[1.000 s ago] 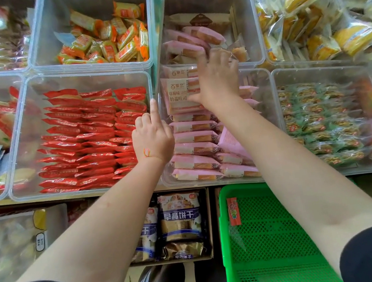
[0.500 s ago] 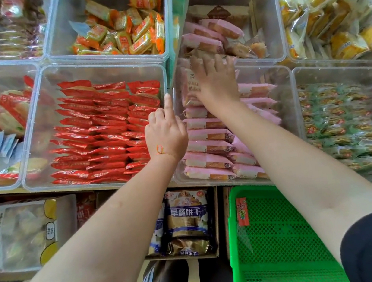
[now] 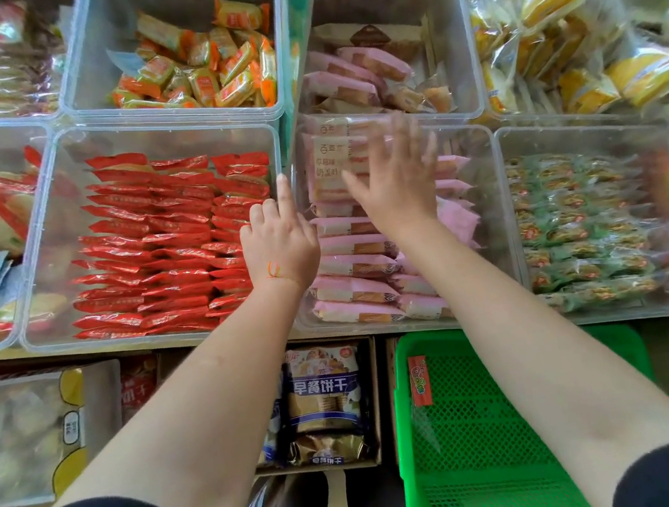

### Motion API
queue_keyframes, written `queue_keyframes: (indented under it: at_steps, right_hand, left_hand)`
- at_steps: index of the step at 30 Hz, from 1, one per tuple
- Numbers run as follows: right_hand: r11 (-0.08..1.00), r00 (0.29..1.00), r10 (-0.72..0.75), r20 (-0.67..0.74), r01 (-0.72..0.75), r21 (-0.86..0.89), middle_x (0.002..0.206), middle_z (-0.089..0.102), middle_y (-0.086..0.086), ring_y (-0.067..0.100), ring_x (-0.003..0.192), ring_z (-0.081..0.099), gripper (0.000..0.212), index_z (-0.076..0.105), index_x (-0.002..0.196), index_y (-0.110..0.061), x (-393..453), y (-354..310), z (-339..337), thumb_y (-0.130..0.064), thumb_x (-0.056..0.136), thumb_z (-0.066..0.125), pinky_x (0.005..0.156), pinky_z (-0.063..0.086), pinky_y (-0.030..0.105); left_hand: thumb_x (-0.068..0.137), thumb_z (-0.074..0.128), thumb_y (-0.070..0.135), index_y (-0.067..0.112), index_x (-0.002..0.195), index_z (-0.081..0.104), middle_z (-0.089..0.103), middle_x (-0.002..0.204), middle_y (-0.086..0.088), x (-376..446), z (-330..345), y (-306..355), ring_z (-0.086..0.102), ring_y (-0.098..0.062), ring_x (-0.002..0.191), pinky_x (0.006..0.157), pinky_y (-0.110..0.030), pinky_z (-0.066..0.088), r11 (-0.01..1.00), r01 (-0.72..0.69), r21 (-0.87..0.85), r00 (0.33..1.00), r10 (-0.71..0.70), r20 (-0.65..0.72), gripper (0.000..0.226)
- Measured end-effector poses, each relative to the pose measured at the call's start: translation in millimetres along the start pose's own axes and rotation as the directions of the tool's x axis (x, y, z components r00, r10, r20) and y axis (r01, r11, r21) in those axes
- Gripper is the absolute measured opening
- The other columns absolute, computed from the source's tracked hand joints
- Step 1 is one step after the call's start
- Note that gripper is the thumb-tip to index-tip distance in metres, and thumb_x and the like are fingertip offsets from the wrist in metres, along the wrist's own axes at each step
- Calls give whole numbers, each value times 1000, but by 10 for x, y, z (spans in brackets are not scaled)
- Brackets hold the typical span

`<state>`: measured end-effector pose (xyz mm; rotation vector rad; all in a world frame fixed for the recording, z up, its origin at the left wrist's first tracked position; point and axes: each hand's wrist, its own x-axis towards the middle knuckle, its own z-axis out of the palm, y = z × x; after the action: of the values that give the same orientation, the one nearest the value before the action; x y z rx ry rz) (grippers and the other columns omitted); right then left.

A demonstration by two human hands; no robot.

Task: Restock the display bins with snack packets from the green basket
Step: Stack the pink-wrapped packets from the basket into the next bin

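Observation:
Pink snack packets (image 3: 352, 268) lie stacked in rows in a clear display bin (image 3: 491, 228) at the centre. My right hand (image 3: 399, 186) hovers over the bin's far half, fingers spread and blurred, holding nothing. My left hand (image 3: 281, 244) rests at the bin's left wall, its index finger pointing up along the rim and the other fingers curled. The green basket (image 3: 483, 427) stands below the shelf edge, between my arms and under my right forearm; its mesh bottom shows no packets.
A bin of red packets (image 3: 156, 246) sits left of the pink one, a bin of green packets (image 3: 583, 231) right. Behind are bins of orange packets (image 3: 203, 72), more pink packets (image 3: 360, 69) and yellow cakes (image 3: 562, 42). A box with biscuit bags (image 3: 326, 403) stands beside the basket.
My right hand has lifted off the pink packets at the back of the bin and drawn nearer, with fingers spread. The left hand stays at the bin wall. The camera has shifted slightly.

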<state>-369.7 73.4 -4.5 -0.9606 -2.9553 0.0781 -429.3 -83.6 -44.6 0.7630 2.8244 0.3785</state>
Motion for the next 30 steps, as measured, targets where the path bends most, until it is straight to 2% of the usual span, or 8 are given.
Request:
queue_keyframes:
  at_steps: [3, 6, 8, 13, 20, 24, 27, 30]
  right_hand:
    - [980, 965, 194, 177, -200, 19, 153, 25, 27, 46, 140, 28, 94, 1, 155, -29, -393, 229, -76, -68, 87, 52, 110, 27, 64]
    - [951, 889, 299, 348, -306, -34, 160, 6, 25, 48, 143, 19, 122, -15, 154, -28, -739, 306, -21, -76, 74, 64, 108, 31, 62]
    - [934, 839, 330, 432, -358, -18, 162, -6, 19, 51, 145, 8, 121, -16, 153, -31, -888, 324, 53, -65, 76, 70, 106, 30, 67]
    - [869, 843, 405, 353, -475, 137, 159, 2, 17, 47, 139, 22, 103, 6, 151, -35, -981, 365, 155, -26, 75, 75, 104, 38, 65]
    - [948, 903, 304, 303, -320, 2, 155, 18, 20, 41, 133, 35, 95, 14, 154, -34, -918, 494, 209, -21, 81, 73, 104, 43, 47]
    - [908, 959, 243, 144, -277, 313, 137, 50, 10, 28, 118, 52, 60, 44, 145, -30, -919, 617, -26, -15, 89, 61, 89, 51, 39]
    - [565, 902, 396, 174, -388, 728, 112, 66, -5, 15, 101, 63, 34, 62, 125, -22, -983, 680, -305, -30, 92, 65, 81, 51, 30]
    - [-146, 805, 383, 453, -432, 890, 93, 73, 0, 15, 78, 69, 31, 63, 118, -14, -1048, 666, -451, -26, 90, 70, 71, 57, 32]
  left_hand:
    - [98, 27, 31, 17, 157, 16, 54, 131, -11, -6, -1, -6, 45, -31, 120, 90, -46, 41, 1000, -12, 17, 1000, 12, -3, 61]
    - [97, 27, 32, 19, 157, 16, 46, 142, -13, -28, -21, -15, 40, -33, 128, 94, -47, 41, 997, -62, 48, 998, 62, -12, 62]
    - [98, 29, 35, 19, 157, 13, 31, 155, -16, -75, -34, -2, 30, -35, 140, 104, -49, 36, 996, -74, 43, 997, 74, 0, 63]
    - [100, 24, 51, 22, 158, 6, 6, 165, -10, -256, 23, -10, 9, -30, 151, 114, -49, 24, 1000, -11, -29, 999, 13, 49, 67]
    - [99, 29, 48, 19, 157, 12, 18, 162, -14, -285, 50, -34, 17, -32, 148, 112, -50, 28, 999, 0, -43, 999, 2, 33, 67]
    - [99, 33, 44, 18, 156, 14, 23, 159, -17, -269, 41, -31, 22, -33, 146, 111, -50, 31, 998, -14, -57, 999, 16, 33, 66]
    - [98, 37, 40, 15, 156, 17, 28, 157, -19, -252, 47, -40, 27, -35, 142, 108, -50, 36, 998, -23, -61, 999, 25, 28, 66]
    - [96, 40, 36, 13, 155, 19, 33, 154, -20, -247, 55, -42, 32, -36, 137, 104, -49, 39, 998, -35, -53, 999, 36, 24, 66]
